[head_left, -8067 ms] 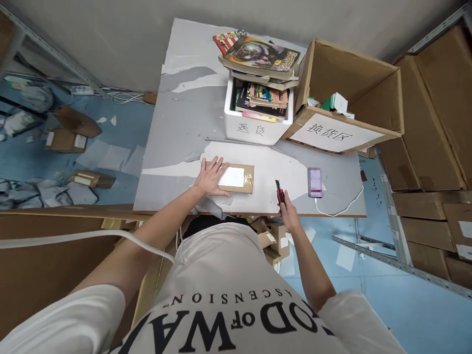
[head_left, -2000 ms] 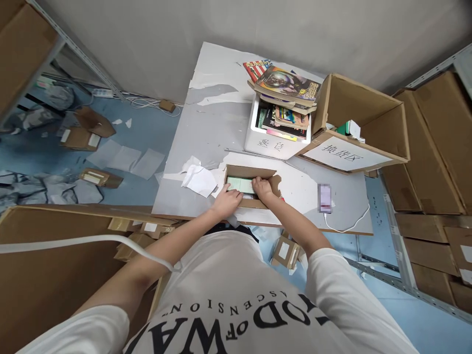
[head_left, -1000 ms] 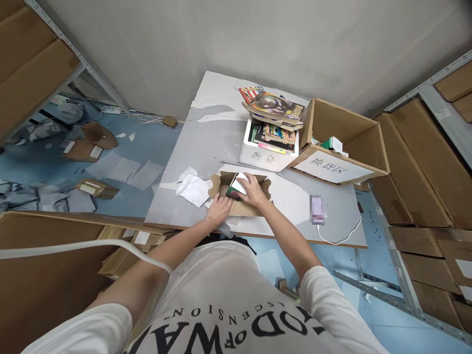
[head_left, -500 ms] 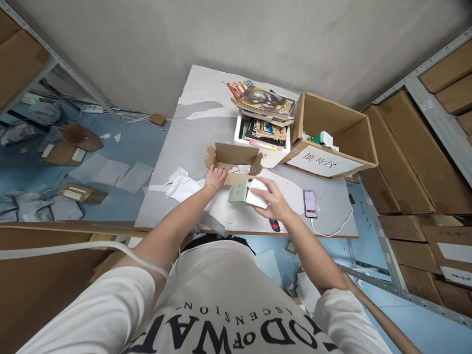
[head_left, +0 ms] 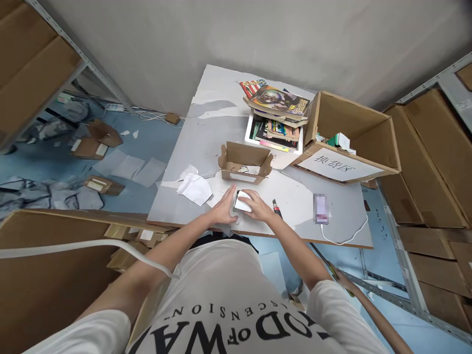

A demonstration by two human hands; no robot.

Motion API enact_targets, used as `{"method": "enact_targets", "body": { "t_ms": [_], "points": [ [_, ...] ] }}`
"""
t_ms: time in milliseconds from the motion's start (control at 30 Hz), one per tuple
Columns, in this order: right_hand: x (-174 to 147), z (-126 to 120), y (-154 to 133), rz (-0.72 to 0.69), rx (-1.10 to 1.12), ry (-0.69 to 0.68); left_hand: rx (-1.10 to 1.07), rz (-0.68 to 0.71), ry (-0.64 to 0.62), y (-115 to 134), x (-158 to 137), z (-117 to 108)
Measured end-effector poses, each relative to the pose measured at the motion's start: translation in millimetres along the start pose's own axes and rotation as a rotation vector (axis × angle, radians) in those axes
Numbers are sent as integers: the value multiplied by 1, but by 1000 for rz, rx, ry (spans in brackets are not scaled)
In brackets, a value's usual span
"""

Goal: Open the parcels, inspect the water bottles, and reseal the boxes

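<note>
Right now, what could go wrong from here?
The cutter lies close by the right hand, which grips the small box; a sideways sweep might knock the cutter, though I can't tell whether its blade is out.
Books piled above the rim of the white bin might slide if bumped.
The phone has a cord near the table edge that could snag.

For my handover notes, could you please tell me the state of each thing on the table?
Small carton: open, something white inside
White-topped box: held in right hand
Phone: lit, cable attached
Utility knife: lying flat
White paper: crumpled
Large carton: open
White bin: heaped with books
</note>
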State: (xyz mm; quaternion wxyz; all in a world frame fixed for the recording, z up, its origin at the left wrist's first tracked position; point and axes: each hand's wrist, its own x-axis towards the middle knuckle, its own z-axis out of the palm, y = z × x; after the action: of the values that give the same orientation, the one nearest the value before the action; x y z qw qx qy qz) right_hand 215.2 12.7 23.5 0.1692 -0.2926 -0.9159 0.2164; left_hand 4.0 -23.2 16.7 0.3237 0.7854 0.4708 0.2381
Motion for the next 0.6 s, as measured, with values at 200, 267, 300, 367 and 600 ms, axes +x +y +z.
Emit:
{"method": "enact_targets", "body": {
  "t_ms": [200, 267, 300, 367, 600],
  "points": [
    [-10, -17, -25, -16, -66, -50, -190, -71, -6, -7, 18, 12],
    [-18, -21, -39, 19, 17, 57, -187, -55, -20, -10, 20, 10],
    [-22, -22, -46, 48, 79, 123, -180, -50, -27, -11, 19, 9],
    [-28, -20, -58, 127, 238, 193, -158, -44, -32, -12, 18, 8],
    [-9, -17, -57, 318, 102, 67, -90, -32, -47, -10, 19, 8]
  ]
}}
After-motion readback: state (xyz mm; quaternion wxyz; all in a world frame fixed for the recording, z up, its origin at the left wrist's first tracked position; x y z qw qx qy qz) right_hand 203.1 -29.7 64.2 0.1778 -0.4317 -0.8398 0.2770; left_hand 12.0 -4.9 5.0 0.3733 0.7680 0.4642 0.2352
